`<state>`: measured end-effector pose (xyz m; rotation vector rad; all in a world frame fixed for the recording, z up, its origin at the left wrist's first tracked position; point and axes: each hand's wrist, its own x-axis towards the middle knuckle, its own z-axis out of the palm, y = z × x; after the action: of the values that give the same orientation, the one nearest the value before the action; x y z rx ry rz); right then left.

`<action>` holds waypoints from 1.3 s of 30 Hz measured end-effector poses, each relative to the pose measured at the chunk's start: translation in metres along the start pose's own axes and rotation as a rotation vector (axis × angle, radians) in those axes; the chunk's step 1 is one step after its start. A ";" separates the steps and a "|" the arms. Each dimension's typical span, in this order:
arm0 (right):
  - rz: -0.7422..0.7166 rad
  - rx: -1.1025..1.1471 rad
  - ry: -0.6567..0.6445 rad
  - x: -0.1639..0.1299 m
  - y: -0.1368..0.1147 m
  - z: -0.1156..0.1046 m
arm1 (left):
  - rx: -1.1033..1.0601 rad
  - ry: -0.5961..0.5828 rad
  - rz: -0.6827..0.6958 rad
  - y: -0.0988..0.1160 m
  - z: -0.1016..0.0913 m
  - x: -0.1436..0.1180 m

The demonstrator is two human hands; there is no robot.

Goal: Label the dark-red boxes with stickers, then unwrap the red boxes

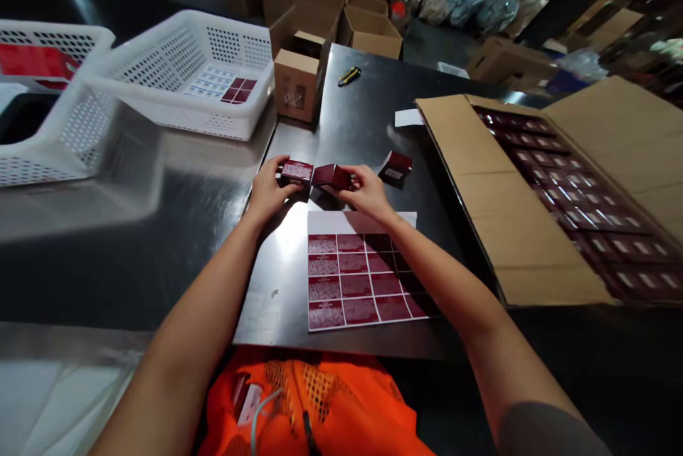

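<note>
Right hand (368,191) — box (329,176) held, carton edge (459,186) apart

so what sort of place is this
Probably a packing workshop: an open carton holds rows of dark red boxes, and a label sheet and utility knife lie on the metal table.

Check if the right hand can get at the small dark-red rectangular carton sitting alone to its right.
Probably yes: nothing visible stands between the right hand and the lone dark-red carton. But that hand holds another dark-red carton, so it would likely have to let go first.
</note>
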<state>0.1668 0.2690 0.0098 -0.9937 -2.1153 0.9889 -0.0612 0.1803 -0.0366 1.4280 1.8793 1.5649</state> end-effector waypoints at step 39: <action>-0.264 -0.074 -0.271 0.047 0.003 0.031 | -0.191 -0.145 -0.113 -0.025 -0.044 0.014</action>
<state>0.1192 0.2973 -0.0007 -0.6176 -2.4451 0.9610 -0.1122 0.1699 -0.0378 1.2927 1.6501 1.4991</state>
